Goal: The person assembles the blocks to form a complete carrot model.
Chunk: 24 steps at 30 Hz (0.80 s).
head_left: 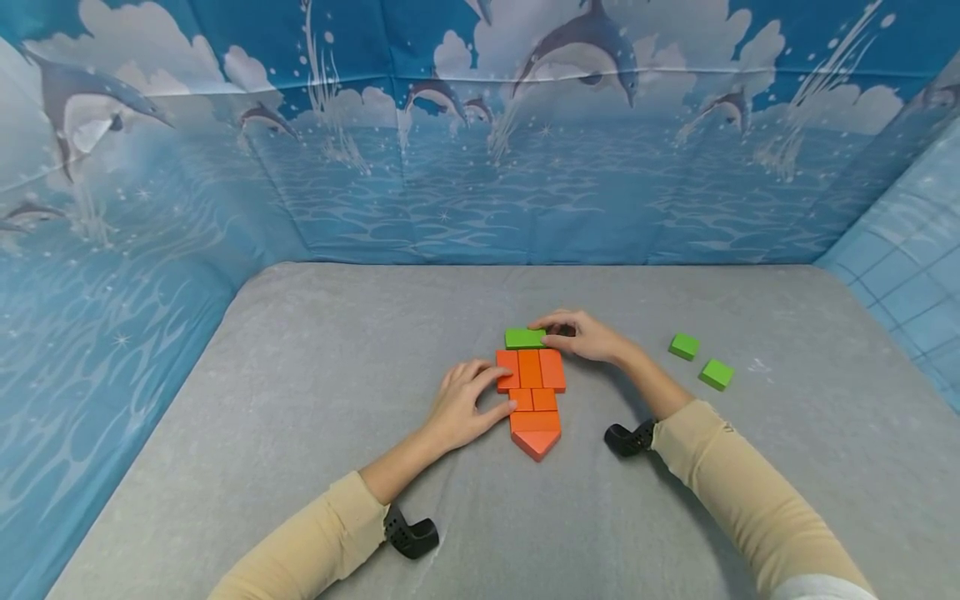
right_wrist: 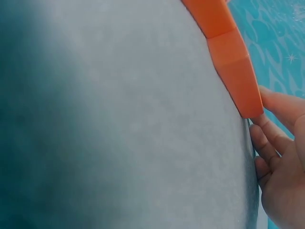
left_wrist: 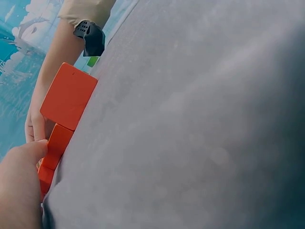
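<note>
Several orange blocks (head_left: 529,368) lie fitted together on the grey cloth, with a triangular-ended piece (head_left: 536,443) nearest the person. Across the far end lies a green rectangular block (head_left: 522,338). My right hand (head_left: 585,335) pinches the right end of that green block between thumb and fingers. On the left side of the orange blocks, my left hand (head_left: 463,404) rests its index finger on the upper left piece and its thumb by a smaller piece below. In the left wrist view, the thumb (left_wrist: 32,151) touches an orange block (left_wrist: 58,143). The right wrist view hides the green block.
Two loose green blocks, one farther (head_left: 684,346) and one nearer (head_left: 717,374), lie to the right of the right forearm. Blue dolphin-print curtains (head_left: 465,192) enclose the grey surface (head_left: 315,358). A black device (head_left: 628,438) is strapped at each wrist.
</note>
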{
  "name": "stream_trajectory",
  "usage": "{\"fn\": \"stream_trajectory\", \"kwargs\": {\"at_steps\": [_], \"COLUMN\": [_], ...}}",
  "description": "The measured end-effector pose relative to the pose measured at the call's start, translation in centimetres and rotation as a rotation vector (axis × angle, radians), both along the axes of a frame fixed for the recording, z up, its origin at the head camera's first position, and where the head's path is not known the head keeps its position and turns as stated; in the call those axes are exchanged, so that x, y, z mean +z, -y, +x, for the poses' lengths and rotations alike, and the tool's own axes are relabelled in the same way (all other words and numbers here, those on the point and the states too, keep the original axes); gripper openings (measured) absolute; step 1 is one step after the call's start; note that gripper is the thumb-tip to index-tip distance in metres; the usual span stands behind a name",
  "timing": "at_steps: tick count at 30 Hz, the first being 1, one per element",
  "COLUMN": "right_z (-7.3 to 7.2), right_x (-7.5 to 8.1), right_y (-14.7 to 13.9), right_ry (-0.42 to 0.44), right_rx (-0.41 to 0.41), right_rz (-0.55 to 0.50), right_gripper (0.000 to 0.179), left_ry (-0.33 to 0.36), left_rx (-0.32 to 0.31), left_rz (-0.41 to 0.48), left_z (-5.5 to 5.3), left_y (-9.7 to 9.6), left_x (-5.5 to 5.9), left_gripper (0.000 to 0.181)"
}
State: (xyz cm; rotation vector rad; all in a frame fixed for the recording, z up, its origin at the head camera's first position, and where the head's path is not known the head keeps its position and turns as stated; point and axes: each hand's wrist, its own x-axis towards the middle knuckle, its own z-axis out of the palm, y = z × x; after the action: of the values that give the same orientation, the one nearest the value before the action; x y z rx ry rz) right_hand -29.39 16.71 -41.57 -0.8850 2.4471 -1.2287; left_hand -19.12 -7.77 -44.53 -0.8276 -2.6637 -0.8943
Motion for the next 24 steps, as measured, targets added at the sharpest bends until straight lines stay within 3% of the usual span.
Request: {"fn": "stream_trajectory", "kwargs": {"at_steps": [3,8,10,15,24], "right_z": [0.3,1.7,1.5,0.0,-0.1], "right_x": [0.3,2.4,2.2,0.0,0.0], "right_y": [0.2,0.8,0.8,0.1,0.0], "right_ry": [0.021,0.023,0.018,0.040,0.065], "right_rx": [-0.004,0.014,0.018,0.010,0.020], "right_rz": [0.010,0.028,0.032,0.014,-0.007], "right_gripper": [0.032,0.031,0.031,0.032,0.032], "left_ry": [-0.001,-0.001,0.001,0.000,0.014], "left_rx": [-0.001,0.001,0.003,0.006,0.001], "left_rz": [0.001,0.005,0.003,-0.002,0.001], "left_z": [0.0,0.0,0.0,0.0,0.0], "left_y": [0.0,0.0,0.0,-0.1,-0.1], "left_x": [-0.1,-0.1,0.0,0.0,0.1], "left_gripper": [0.044,0.044,0.044,0.044,0.045]}}
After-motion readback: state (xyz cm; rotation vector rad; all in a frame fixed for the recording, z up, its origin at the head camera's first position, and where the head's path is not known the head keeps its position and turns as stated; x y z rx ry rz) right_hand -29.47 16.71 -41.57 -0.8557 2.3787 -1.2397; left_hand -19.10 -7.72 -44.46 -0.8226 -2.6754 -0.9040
